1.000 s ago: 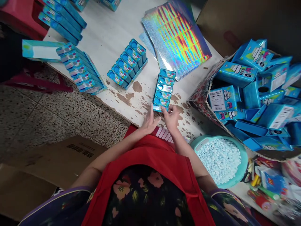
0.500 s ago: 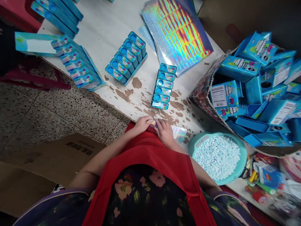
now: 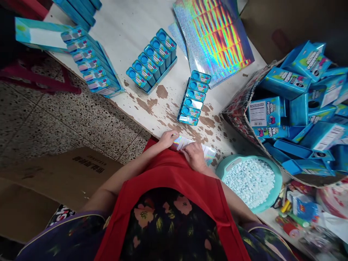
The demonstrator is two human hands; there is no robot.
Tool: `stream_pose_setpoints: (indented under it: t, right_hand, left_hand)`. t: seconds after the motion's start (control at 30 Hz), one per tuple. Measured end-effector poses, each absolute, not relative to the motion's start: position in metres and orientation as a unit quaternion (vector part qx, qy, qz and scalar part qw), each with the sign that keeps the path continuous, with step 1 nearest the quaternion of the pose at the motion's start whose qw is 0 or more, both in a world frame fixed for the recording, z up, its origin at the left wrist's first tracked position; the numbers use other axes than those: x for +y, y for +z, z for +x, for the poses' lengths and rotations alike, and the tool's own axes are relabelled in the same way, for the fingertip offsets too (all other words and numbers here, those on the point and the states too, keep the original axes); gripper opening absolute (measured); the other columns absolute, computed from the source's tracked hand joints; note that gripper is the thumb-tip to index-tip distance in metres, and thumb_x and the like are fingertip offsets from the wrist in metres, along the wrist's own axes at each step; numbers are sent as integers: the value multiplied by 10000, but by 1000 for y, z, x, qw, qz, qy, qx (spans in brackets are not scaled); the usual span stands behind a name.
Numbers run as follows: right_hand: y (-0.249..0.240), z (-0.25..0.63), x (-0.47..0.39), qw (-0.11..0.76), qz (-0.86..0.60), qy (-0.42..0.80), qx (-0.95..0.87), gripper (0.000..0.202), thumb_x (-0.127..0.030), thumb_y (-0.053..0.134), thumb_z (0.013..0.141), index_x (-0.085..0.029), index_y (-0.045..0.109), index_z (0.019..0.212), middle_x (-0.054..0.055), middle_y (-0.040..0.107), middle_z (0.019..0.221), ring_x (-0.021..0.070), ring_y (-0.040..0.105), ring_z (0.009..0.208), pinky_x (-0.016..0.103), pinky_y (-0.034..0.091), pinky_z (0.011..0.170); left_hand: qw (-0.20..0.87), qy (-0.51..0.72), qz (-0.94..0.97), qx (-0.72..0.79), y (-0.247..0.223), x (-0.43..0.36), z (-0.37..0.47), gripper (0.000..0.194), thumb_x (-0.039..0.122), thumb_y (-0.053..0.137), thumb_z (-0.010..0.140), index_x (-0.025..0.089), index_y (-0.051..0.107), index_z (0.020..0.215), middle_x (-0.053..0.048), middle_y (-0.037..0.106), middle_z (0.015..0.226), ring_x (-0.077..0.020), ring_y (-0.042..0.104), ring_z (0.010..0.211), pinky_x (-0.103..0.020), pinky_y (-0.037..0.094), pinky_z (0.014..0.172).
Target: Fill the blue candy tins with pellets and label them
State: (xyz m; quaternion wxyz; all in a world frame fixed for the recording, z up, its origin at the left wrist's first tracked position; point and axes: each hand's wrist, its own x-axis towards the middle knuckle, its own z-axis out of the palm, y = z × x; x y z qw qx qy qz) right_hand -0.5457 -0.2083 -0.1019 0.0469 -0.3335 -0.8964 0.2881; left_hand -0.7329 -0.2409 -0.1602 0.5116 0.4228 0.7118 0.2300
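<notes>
At the table's front edge lies a shiny holographic sticker sheet (image 3: 210, 153) with pale areas on it. My left hand (image 3: 166, 140) is at its left end, thumb and fingers pinched together; what they hold is too small to make out. Curled over the sheet's middle is my right hand (image 3: 194, 153), its fingertips turned down and hidden. Just beyond my hands stands a row of small blue tins (image 3: 196, 95), their lids marked with white lettering. A second row of blue tins (image 3: 152, 59) sits in a tray farther left.
More blue tins (image 3: 89, 63) with shiny stickers on their ends fill a box at the left. Large holographic sheets (image 3: 214, 40) lie at the back. On the right are a carton (image 3: 236, 108) of blue boxes and a turquoise basin (image 3: 277, 181) of pale candies.
My hands have moved apart from a small shiny piece they held together. The right hand has curled over the sheet, and more of the sheet shows between them. The view has shifted slightly.
</notes>
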Motion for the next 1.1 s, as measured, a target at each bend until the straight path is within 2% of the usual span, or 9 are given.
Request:
stream_pose_setpoints:
  t: [0.13, 0.23, 0.3, 0.4, 0.53, 0.67, 0.77, 0.97, 1.1]
  right_hand:
    - [-60, -556, -199, 130, -404, 381, -821, 189, -346, 558, 920, -215, 609, 794, 28, 654, 756, 172, 588, 744, 310, 459, 718]
    - [-37, -563, -189, 152, -448, 450, -757, 177, -368, 601, 883, -217, 604, 789, 5, 639, 741, 156, 584, 701, 297, 468, 695]
    - [-31, -567, -180, 159, -477, 464, -730, 174, -379, 626, 858, -218, 614, 794, -4, 637, 741, 155, 577, 704, 301, 464, 708]
    - [-37, -578, -164, 184, -525, 439, -706, 170, -370, 646, 830, -209, 626, 779, -1, 632, 741, 164, 560, 726, 313, 445, 731]
    - [-55, -602, -137, 248, -570, 370, -690, 183, -362, 647, 813, -191, 624, 753, 22, 622, 786, 177, 534, 775, 332, 423, 764]
    - [-68, -623, -116, 274, -560, 405, -669, 189, -364, 649, 803, -184, 622, 752, 10, 617, 767, 160, 526, 738, 308, 425, 725]
    - [-73, -628, -112, 263, -557, 418, -667, 183, -364, 634, 813, -187, 621, 768, -4, 614, 730, 154, 515, 704, 300, 418, 705]
    - [-90, -632, -113, 227, -583, 287, -726, 172, -317, 578, 842, -199, 572, 717, 23, 602, 767, 196, 498, 809, 366, 392, 822]
    - [-108, -630, -113, 249, -570, 258, -739, 115, -302, 546, 854, -204, 528, 797, 37, 563, 850, 200, 494, 866, 398, 393, 885]
  left_hand:
    - [429, 353, 424, 715, -133, -249, -735, 345, 382, 405, 906, 163, 663, 973, -98, 674, 1034, -227, 577, 1041, -352, 425, 967]
    - [510, 428, 420, 617, -103, -254, -739, 406, 444, 433, 903, 168, 610, 1143, -108, 650, 1123, -230, 568, 1099, -338, 440, 955]
    - [585, 397, 403, 581, -87, -251, -743, 339, 433, 531, 854, 164, 635, 1032, -73, 675, 962, -201, 614, 929, -295, 477, 831]
    - [574, 360, 391, 622, -77, -237, -751, 259, 402, 549, 838, 161, 641, 824, 1, 615, 706, -141, 569, 703, -249, 452, 697]
    - [497, 373, 410, 667, -81, -206, -772, 309, 396, 487, 854, 157, 667, 932, 39, 522, 587, -118, 492, 588, -232, 393, 599]
    - [424, 370, 454, 691, -79, -180, -794, 293, 395, 482, 858, 149, 632, 800, 25, 545, 639, -119, 494, 634, -236, 375, 616]
    - [397, 311, 490, 711, -71, -169, -803, 262, 363, 498, 862, 155, 599, 738, 1, 603, 722, -136, 525, 701, -247, 373, 643]
    - [332, 177, 555, 742, -87, -154, -795, 258, 320, 374, 952, 175, 585, 918, -68, 650, 934, -205, 590, 845, -299, 402, 718]
    - [366, 159, 497, 771, -120, -156, -776, 304, 329, 291, 986, 187, 560, 999, -91, 656, 973, -230, 618, 913, -317, 430, 774]
